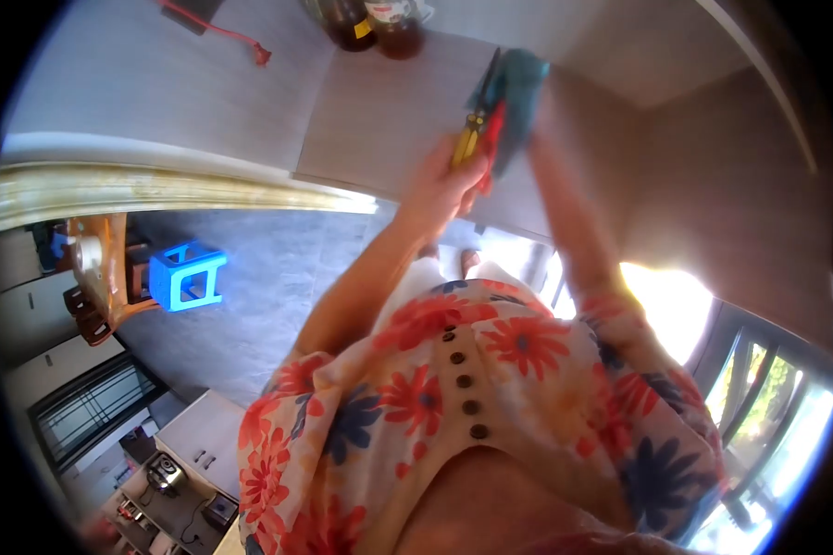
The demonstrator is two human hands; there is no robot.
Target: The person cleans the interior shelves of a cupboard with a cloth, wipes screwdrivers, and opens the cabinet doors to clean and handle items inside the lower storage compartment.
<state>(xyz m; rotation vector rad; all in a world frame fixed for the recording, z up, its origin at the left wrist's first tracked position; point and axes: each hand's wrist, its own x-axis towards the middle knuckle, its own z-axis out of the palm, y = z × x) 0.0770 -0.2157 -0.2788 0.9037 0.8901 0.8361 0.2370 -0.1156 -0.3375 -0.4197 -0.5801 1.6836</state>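
Note:
My left hand [458, 178] is closed round a hand tool [472, 134] with a dark pointed tip and yellow, black and red handle parts. Whether it is one tool or two together, I cannot tell. Beside it my right hand [542, 125], smeared by motion, grips a teal cloth [522, 88]. The cloth hangs against the tool's right side, and the fingers behind it are mostly hidden. Both hands are above a greyish wooden surface [370, 120].
Dark bottles or jars [398, 32] stand at the surface's far edge. A red cord [222, 30] lies at upper left. On the floor to the left is a blue plastic stool [187, 276] near a wooden table [111, 264]. A bright window [768, 398] is at right.

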